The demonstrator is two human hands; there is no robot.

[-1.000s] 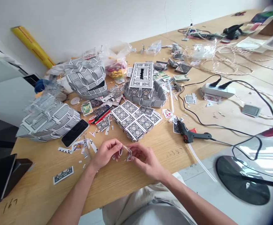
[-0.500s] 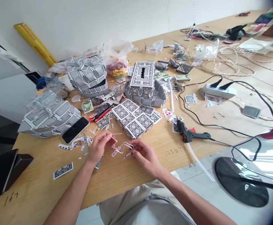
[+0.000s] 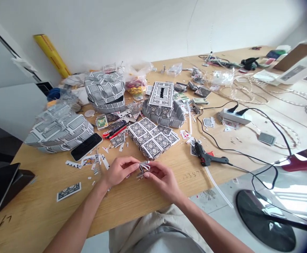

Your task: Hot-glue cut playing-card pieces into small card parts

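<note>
- Left arm (image 3: 81, 216): bare; enters at lower left, inclined inward and away from the body.
- Right arm (image 3: 206, 218): bare; enters at lower right, inclined inward, converging with the left.
- Left wrist (image 3: 104, 184): nearly straight.
- Left hand (image 3: 120, 172): back upward, thumb and forefinger pinched, pointing right.
- Right wrist (image 3: 177, 196): nearly straight.
- Right hand (image 3: 164, 178): fingers curled, thumb pointing left; fingertips near those of the left hand.

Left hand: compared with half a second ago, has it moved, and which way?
Yes: the left hand has moved rightward against the flat card-covered box, closing in on the right hand.
</note>
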